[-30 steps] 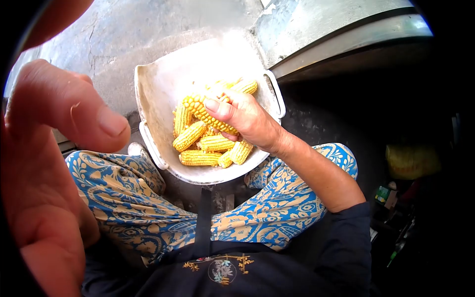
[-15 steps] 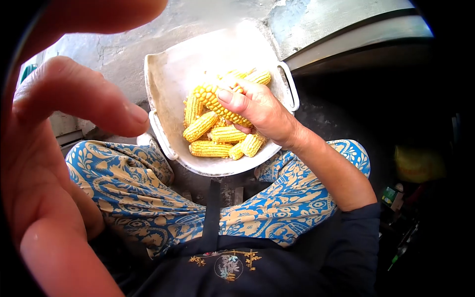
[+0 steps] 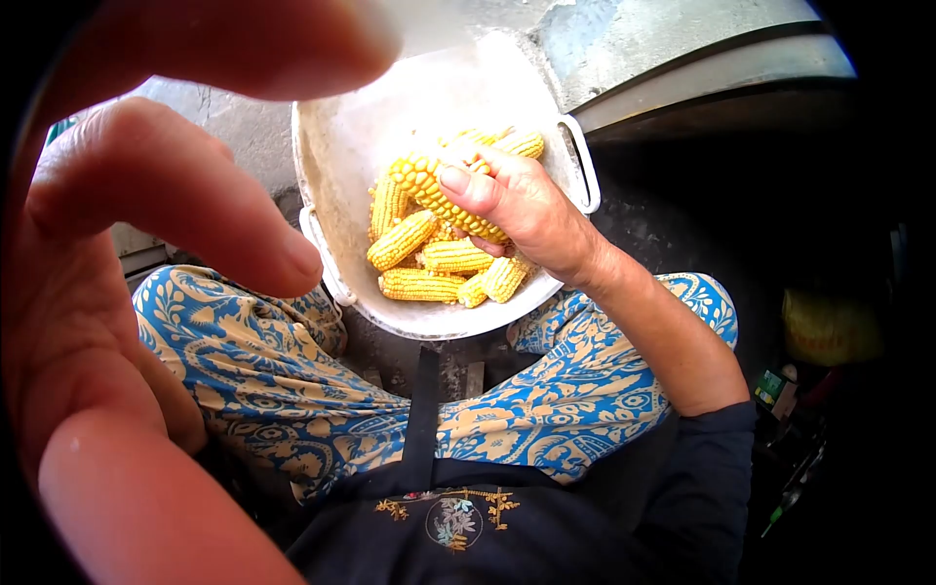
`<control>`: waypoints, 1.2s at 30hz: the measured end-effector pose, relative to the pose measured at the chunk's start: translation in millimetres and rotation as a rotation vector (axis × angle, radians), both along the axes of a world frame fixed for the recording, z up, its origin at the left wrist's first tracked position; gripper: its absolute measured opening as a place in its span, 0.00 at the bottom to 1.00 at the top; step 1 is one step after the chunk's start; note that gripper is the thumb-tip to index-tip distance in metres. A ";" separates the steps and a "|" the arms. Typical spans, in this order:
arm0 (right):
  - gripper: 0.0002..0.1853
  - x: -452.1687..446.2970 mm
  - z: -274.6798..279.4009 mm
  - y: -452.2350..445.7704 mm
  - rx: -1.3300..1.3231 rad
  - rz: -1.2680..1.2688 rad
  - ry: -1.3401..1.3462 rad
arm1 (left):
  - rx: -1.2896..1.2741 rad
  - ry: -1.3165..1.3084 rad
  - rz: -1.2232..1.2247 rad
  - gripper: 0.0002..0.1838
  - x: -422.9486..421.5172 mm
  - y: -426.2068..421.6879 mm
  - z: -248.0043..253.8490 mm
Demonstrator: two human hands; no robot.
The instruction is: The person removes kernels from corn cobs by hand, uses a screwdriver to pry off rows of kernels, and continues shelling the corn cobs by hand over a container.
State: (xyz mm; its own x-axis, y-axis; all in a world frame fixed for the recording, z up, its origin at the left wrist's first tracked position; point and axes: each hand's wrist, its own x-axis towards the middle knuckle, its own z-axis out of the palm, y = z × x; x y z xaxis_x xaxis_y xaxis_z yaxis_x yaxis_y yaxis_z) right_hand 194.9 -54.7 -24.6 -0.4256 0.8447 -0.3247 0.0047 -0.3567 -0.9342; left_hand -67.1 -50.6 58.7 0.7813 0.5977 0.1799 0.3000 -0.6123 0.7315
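Observation:
My right hand (image 3: 536, 214) grips an ear of corn (image 3: 426, 185) over a white basin (image 3: 330, 146), thumb along its side. Several more yellow ears, such as one corn ear (image 3: 419, 286) near the front rim, lie in the basin beneath it. Very close to the camera, my left hand (image 3: 117, 253) looms large with its fingers curved and apart; nothing shows between them. It covers the left part of the view, and strong light washes out the far inside of the basin.
The basin stands between the knees in patterned trousers (image 3: 253, 341), with a white handle (image 3: 582, 166) at its right. A grey wall or floor surface (image 3: 624, 49) lies behind. Dark clutter, including a small green box (image 3: 770, 385), is at the right.
My left hand has shifted slightly right and down in the view, its fingertips now nearer the basin's outline. My right hand still holds the same ear; the basin appears slightly farther right.

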 end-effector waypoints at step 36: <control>0.24 2.8 3.8 1.8 -0.035 0.082 -0.008 | -0.008 0.073 -0.195 0.45 15.0 19.7 0.7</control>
State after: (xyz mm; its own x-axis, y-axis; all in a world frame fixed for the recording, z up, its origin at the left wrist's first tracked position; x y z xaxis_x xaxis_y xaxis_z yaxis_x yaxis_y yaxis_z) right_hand 197.8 -52.9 -20.9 -0.4900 0.7953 -0.3568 0.0426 -0.3870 -0.9211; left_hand -52.1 -30.9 59.4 0.8931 0.4350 0.1145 0.2289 -0.6585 0.7169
